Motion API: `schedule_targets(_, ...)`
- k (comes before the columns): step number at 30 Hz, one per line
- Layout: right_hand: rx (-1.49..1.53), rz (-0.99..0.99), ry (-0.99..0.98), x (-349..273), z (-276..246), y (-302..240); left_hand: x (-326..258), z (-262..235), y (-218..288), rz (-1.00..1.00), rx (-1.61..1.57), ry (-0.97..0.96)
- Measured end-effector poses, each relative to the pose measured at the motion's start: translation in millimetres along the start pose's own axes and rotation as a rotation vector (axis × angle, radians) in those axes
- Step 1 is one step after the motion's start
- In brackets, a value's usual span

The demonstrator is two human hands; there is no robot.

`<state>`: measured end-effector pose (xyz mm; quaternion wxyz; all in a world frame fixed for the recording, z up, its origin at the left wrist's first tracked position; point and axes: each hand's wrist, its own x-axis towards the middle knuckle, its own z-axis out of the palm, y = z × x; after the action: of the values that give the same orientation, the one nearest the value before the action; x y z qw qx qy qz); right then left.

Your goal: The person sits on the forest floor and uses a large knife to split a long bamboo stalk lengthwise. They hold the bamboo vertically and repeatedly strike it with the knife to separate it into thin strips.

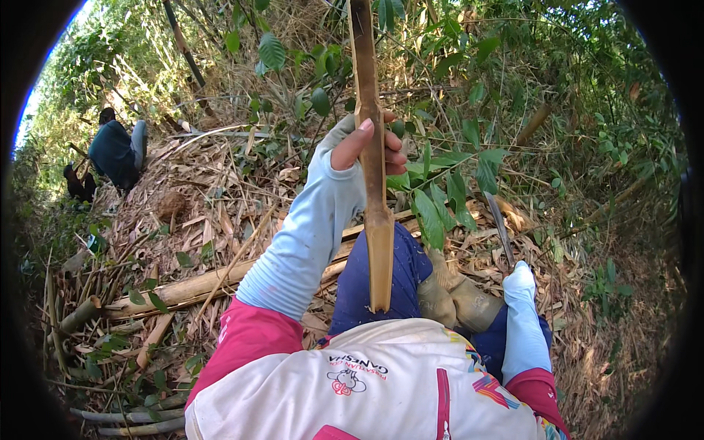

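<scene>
Far left, another person in a dark top crouches on the leaf litter. Closer in, a fallen pale bamboo pole lies on the ground. My left hand is clenched around a long split tan bamboo strip, held upright over the blue trousers. My right hand is sleeve-covered, so I can't tell its grip; a dark machete blade sticks up just above it.

Crouching person beyond fallen bamboo pole
</scene>
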<state>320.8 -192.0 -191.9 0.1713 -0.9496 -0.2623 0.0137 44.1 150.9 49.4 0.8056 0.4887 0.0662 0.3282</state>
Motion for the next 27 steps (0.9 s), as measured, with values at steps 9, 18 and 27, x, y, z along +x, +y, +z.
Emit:
schedule_targets(9, 0.065, -0.046, 0.049, -2, 9, 12, 7, -36, -1, -0.055, -0.181, -0.186)
schedule_targets(18, -0.102, -0.144, 0.050, 4, 25, 10, -14, -45, 8, -0.040, -0.103, -0.071)
schedule_targets(27, 0.061, -0.077, -0.014, 8, 43, 27, -33, -47, -22, -0.100, 0.015, -0.018)
